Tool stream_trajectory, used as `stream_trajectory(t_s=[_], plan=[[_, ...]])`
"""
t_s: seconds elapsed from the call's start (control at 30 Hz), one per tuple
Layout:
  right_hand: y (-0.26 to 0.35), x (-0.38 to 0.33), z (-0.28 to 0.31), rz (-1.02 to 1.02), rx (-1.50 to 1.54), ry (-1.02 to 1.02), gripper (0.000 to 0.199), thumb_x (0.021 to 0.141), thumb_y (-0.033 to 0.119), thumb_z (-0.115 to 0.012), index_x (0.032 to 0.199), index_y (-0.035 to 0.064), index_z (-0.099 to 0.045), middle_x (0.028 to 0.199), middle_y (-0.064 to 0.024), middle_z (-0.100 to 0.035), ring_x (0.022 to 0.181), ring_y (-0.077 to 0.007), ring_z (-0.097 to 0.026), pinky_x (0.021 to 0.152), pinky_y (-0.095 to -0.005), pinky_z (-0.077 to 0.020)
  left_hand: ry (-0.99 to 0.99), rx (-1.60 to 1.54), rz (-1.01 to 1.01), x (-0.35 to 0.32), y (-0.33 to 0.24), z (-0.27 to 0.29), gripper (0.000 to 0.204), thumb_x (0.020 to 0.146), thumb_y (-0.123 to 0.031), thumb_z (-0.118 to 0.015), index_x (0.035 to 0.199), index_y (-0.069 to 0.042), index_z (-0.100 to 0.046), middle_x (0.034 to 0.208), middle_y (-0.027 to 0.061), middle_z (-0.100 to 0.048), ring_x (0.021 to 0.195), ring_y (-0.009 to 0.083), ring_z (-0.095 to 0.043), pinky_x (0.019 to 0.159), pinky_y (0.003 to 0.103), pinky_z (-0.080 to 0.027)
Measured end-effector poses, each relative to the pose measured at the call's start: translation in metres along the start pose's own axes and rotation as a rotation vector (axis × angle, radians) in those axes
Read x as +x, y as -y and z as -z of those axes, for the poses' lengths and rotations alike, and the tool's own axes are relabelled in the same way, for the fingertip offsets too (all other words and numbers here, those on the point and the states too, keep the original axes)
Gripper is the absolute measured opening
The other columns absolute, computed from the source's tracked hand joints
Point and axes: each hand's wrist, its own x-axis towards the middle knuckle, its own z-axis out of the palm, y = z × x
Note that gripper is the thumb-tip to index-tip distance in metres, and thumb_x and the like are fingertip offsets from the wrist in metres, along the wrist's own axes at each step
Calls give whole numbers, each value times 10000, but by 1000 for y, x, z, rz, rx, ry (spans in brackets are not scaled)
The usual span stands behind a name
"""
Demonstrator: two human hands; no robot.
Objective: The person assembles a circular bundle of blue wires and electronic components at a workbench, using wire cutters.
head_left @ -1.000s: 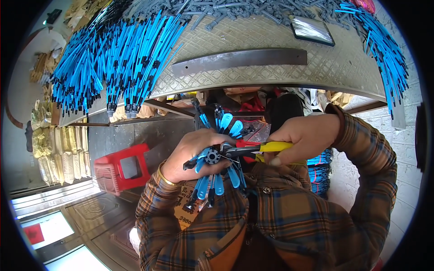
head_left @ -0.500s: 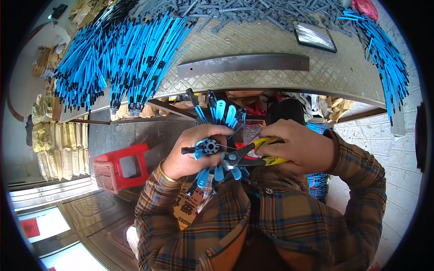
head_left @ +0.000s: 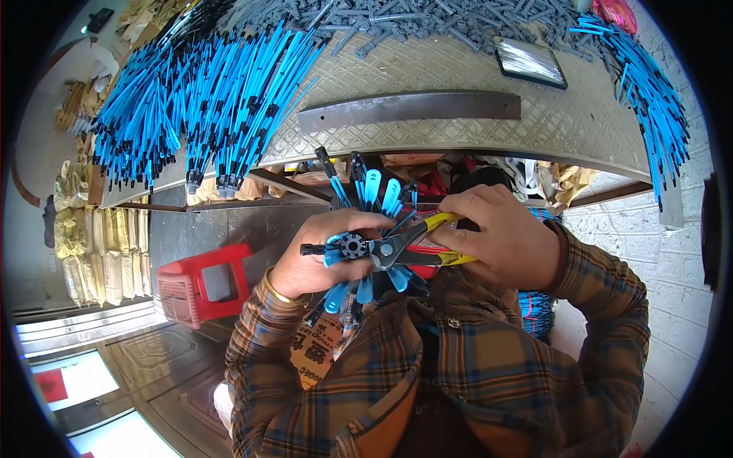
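Observation:
My left hand [head_left: 301, 256] is closed around a bundle of blue strips with black ends, which fan out from a dark round slotted hub [head_left: 353, 246]. The hub's face points up between thumb and forefinger. Several of the blue strips [head_left: 372, 185] stick out beyond the fingers, above and below. My right hand [head_left: 508, 240] grips pliers [head_left: 387, 249] by their yellow handles, which stand spread apart. Their grey jaws lie against the hub's right side; whether they bite on anything there is hard to make out.
A patterned tabletop [head_left: 412, 65] lies ahead, carrying a long dark metal bar [head_left: 412, 109], heaped grey plastic parts [head_left: 412, 17] and a dark flat rectangular thing [head_left: 532, 62]. Blue rods [head_left: 217, 99] pile up at left, more [head_left: 649, 99] at right. A red stool [head_left: 202, 282] stands at lower left.
The pliers have moved slightly up and left, bringing their jaws up against the hub. A thin wire seen earlier between hub and pliers no longer shows. My left hand keeps its hold.

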Motion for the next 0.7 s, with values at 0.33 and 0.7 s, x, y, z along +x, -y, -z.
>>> stream_trajectory(t_s=[0.33, 0.7], plan=[[-9, 3, 7, 8, 196, 182, 404, 716, 142, -634, 1113, 102, -569, 1136, -146, -510, 989, -332, -517, 860, -415, -405, 46, -23, 12, 0, -7, 0, 559, 592, -100, -774, 1125, -90, -603, 850, 95, -624, 781, 249, -618, 704, 332, -477], [-18, 15, 29, 33, 339, 404, 403, 752, 147, -605, 1141, 55, -554, 1137, -179, -519, 1003, -359, -516, 865, -426, -417, 134, 75, -19, 2, -9, -1, 610, 578, -166, -794, 1140, -58, -583, 859, 104, -611, 799, 243, -606, 699, 335, -476]])
